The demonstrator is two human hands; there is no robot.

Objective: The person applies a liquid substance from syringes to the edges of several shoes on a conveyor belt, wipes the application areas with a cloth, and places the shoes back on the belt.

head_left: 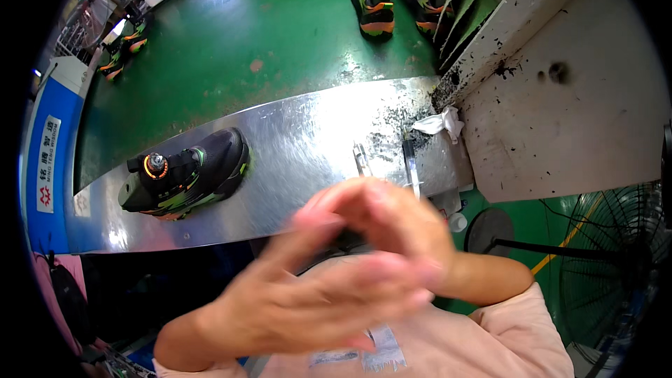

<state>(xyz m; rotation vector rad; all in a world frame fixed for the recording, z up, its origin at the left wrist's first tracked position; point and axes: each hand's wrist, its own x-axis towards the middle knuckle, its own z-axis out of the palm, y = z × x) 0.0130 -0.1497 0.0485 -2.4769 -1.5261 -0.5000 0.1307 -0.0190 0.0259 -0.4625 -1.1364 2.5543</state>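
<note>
Both bare hands are raised in front of my chest, above the near edge of a metal ledge (294, 133), and blurred by motion. My left hand (301, 301) has its fingers stretched toward the right and its thumb raised apart. Across from it, my right hand (409, 231) arches over, fingertips pointing left near the left thumb. Neither hand shows anything in it; whether they touch each other I cannot tell. Left of them on the ledge, a black shoe (210, 161) with green and orange accents lies with its toe to the right. An orange-ringed round piece (155, 165) shows at its opening.
Two slim, pen-like tools, one clear (362, 159) and one dark-tipped (411, 164), lie beyond my hands near a white cloth (441, 123). A green belt (231, 56) carries shoes, including one (378, 7) at the far right. A stained panel (560, 98) and fan (616, 252) stand right.
</note>
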